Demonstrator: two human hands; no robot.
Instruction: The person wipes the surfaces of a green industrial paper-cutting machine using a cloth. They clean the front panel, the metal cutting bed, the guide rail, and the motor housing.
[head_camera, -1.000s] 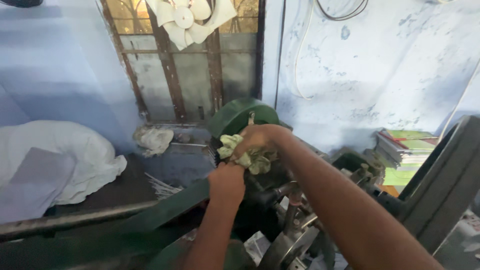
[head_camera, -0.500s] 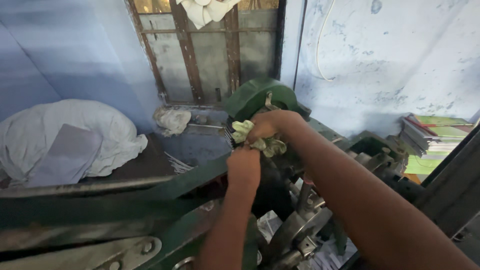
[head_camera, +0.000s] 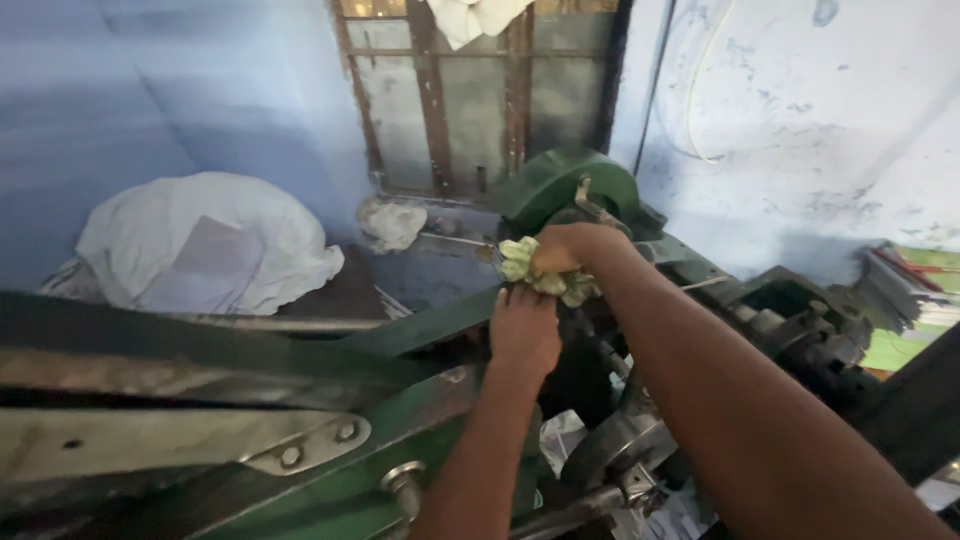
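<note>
Pale green rag bunched inside right hand grip.

Single head view — looks down and forward over green machine, close, toward window.

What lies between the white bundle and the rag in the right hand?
In the head view, a small crumpled cloth on the ledge lies between white bundle and rag.
</note>
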